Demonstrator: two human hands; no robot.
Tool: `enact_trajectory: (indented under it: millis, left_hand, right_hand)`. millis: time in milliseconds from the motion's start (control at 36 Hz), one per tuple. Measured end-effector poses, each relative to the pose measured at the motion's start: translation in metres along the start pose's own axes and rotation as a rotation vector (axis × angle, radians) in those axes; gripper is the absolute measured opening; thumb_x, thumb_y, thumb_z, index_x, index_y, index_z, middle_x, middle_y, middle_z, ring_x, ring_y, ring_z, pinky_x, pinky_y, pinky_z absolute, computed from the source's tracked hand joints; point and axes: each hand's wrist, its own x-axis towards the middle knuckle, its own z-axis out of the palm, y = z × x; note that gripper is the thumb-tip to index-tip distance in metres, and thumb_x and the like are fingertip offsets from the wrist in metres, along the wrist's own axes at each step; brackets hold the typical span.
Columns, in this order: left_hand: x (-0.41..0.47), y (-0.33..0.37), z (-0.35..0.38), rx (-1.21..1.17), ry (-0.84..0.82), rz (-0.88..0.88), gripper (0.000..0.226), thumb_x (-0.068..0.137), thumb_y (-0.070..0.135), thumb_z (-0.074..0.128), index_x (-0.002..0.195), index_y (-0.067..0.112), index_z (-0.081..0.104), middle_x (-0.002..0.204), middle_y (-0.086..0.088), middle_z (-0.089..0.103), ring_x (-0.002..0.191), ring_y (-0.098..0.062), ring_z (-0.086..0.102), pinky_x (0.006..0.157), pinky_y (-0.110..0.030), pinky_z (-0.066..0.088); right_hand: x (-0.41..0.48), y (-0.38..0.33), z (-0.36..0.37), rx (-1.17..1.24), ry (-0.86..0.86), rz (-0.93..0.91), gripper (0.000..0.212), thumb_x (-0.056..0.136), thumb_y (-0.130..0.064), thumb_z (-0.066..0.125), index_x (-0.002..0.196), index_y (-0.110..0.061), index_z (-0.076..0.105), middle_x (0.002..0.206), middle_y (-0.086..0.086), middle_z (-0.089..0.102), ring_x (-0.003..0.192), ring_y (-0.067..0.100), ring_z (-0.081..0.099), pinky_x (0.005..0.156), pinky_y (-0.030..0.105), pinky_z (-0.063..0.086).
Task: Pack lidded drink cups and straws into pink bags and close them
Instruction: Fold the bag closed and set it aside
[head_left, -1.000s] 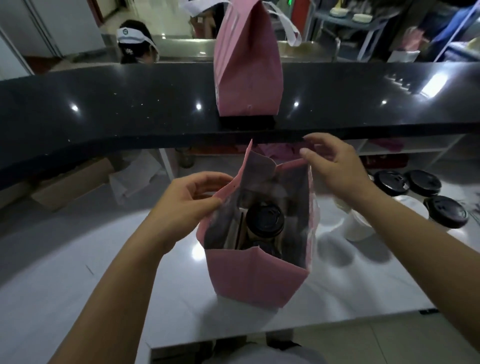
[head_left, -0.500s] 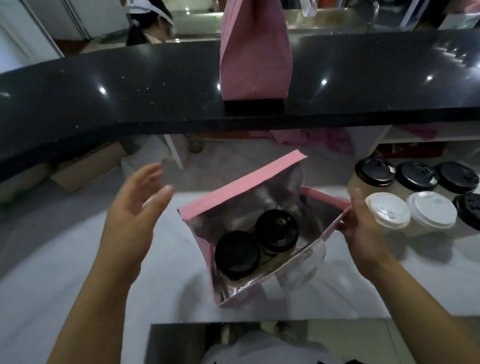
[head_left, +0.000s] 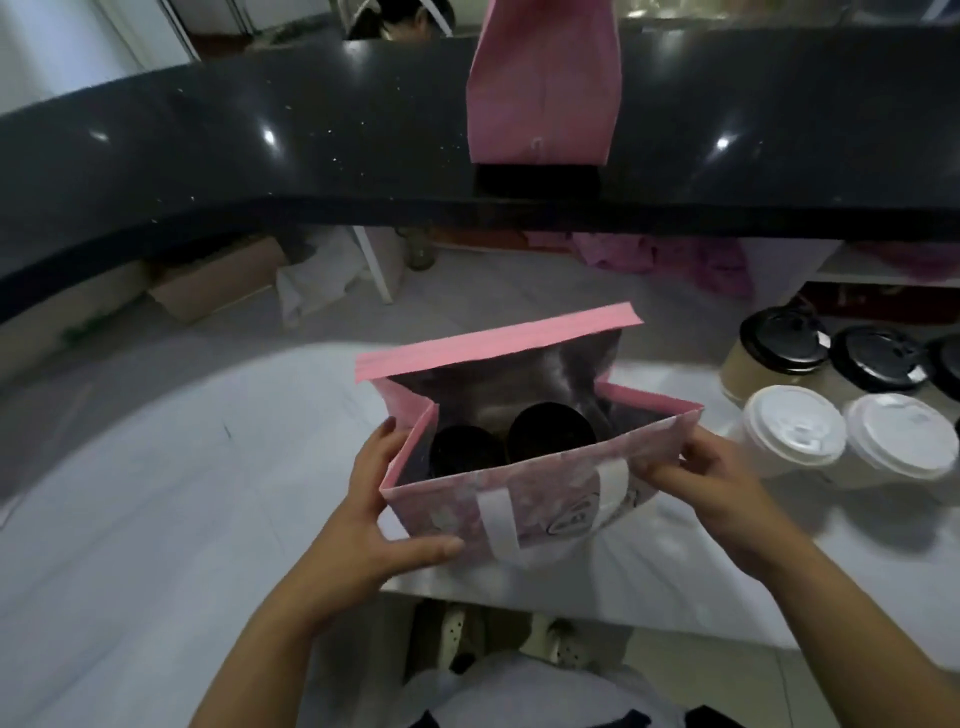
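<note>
Pink bag (head_left: 519, 499) stands open on the white desk (head_left: 156, 493), its walls hiding all but the black lids of two cups (head_left: 550, 434) inside. A second bag (head_left: 540, 104), top cut off, sits on the black desk (head_left: 260, 130). My left hand (head_left: 374, 519) braces the open bag's left corner, fingers straight; my right hand (head_left: 701, 483) pinches its right rim. Five spare cups (head_left: 789, 431) at right: three black-lidded, two white.

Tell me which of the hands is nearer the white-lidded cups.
Right. The right hand pinches the bag's rim corner beside the white-lidded cups; the left hand presses the bag's opposite side.
</note>
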Motion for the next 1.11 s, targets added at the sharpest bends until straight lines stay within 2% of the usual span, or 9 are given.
enact_trajectory:
  millis: [139, 250, 361, 417, 528, 639, 806, 889, 1111]
  left_hand:
    - [0.013, 0.018, 0.01, -0.04, 0.149, 0.184, 0.047, 0.073, 0.056, 0.079, 0.118, 0.057, 0.065, 0.145, 0.044, 0.029, 0.128, 0.017, 0.041, 0.084, -0.008, 0.05]
    - [0.011, 0.022, 0.01, -0.115, 0.116, 0.173, 0.037, 0.073, 0.035, 0.084, 0.11, 0.035, 0.078, 0.156, 0.03, 0.029, 0.137, 0.001, 0.042, 0.091, -0.029, 0.057]
    - [0.005, 0.027, 0.014, -0.112, 0.085, 0.1, 0.029, 0.069, 0.044, 0.084, 0.097, 0.038, 0.081, 0.144, 0.049, 0.031, 0.128, 0.014, 0.04, 0.098, -0.028, 0.046]
    - [0.005, 0.031, 0.022, -0.174, 0.079, 0.102, 0.023, 0.072, 0.038, 0.078, 0.093, 0.03, 0.083, 0.144, 0.035, 0.045, 0.125, 0.007, 0.052, 0.091, -0.03, 0.054]
    - [0.009, 0.046, 0.044, -0.36, 0.142, 0.089, 0.028, 0.069, 0.031, 0.078, 0.096, 0.033, 0.079, 0.115, 0.002, 0.068, 0.105, -0.014, 0.068, 0.073, -0.024, 0.06]
    - [0.023, 0.059, 0.063, -0.411, 0.224, 0.103, 0.024, 0.064, 0.036, 0.079, 0.085, 0.026, 0.077, 0.093, 0.001, 0.071, 0.085, -0.015, 0.072, 0.065, -0.022, 0.058]
    - [0.039, 0.063, 0.067, -0.422, 0.076, 0.106, 0.043, 0.07, 0.038, 0.086, 0.11, 0.025, 0.075, 0.106, -0.004, 0.076, 0.097, -0.024, 0.073, 0.072, -0.03, 0.061]
    - [0.043, 0.058, 0.064, -0.421, 0.042, 0.106, 0.035, 0.08, 0.031, 0.079, 0.114, 0.025, 0.075, 0.113, -0.003, 0.075, 0.104, -0.022, 0.071, 0.077, -0.028, 0.06]
    - [0.06, 0.063, 0.081, -0.399, 0.307, 0.065, 0.027, 0.079, 0.03, 0.074, 0.103, 0.018, 0.079, 0.094, 0.002, 0.079, 0.087, -0.014, 0.074, 0.068, -0.019, 0.06]
  right_hand:
    - [0.001, 0.005, -0.004, 0.021, 0.048, -0.079, 0.034, 0.087, -0.007, 0.064, 0.102, -0.033, 0.079, 0.127, -0.014, 0.064, 0.119, 0.011, 0.061, 0.081, 0.02, 0.055]
    - [-0.012, 0.004, -0.015, -0.032, 0.056, -0.147, 0.028, 0.08, -0.019, 0.068, 0.097, -0.037, 0.08, 0.139, -0.027, 0.052, 0.129, -0.003, 0.049, 0.078, 0.018, 0.056]
    - [-0.026, 0.001, -0.033, -0.249, 0.04, -0.267, 0.02, 0.079, -0.03, 0.072, 0.095, -0.04, 0.08, 0.155, -0.025, 0.035, 0.141, 0.0, 0.036, 0.107, 0.026, 0.043]
    - [-0.032, 0.0, -0.041, -0.257, 0.003, -0.273, 0.021, 0.08, -0.028, 0.072, 0.096, -0.038, 0.08, 0.156, -0.02, 0.036, 0.144, 0.008, 0.036, 0.114, 0.03, 0.036]
    - [-0.042, -0.002, -0.052, -0.096, 0.027, -0.199, 0.023, 0.08, -0.022, 0.07, 0.1, -0.017, 0.081, 0.137, -0.006, 0.054, 0.129, 0.021, 0.052, 0.101, 0.046, 0.049]
    - [-0.044, 0.0, -0.056, 0.073, 0.177, -0.159, 0.024, 0.083, -0.014, 0.064, 0.103, -0.007, 0.077, 0.109, 0.001, 0.064, 0.109, 0.024, 0.063, 0.086, 0.027, 0.056]
    - [-0.035, 0.004, -0.061, 0.196, 0.339, -0.103, 0.02, 0.08, -0.022, 0.069, 0.097, -0.019, 0.08, 0.101, 0.008, 0.077, 0.098, 0.023, 0.073, 0.083, 0.028, 0.059]
    - [-0.029, 0.004, -0.065, 0.246, 0.392, -0.093, 0.016, 0.077, -0.022, 0.073, 0.091, -0.017, 0.081, 0.097, 0.012, 0.077, 0.092, 0.026, 0.073, 0.086, 0.037, 0.059]
    - [-0.014, 0.008, -0.07, 0.278, 0.447, -0.038, 0.012, 0.091, -0.011, 0.069, 0.089, -0.015, 0.08, 0.094, 0.013, 0.077, 0.089, 0.03, 0.073, 0.09, 0.05, 0.057]
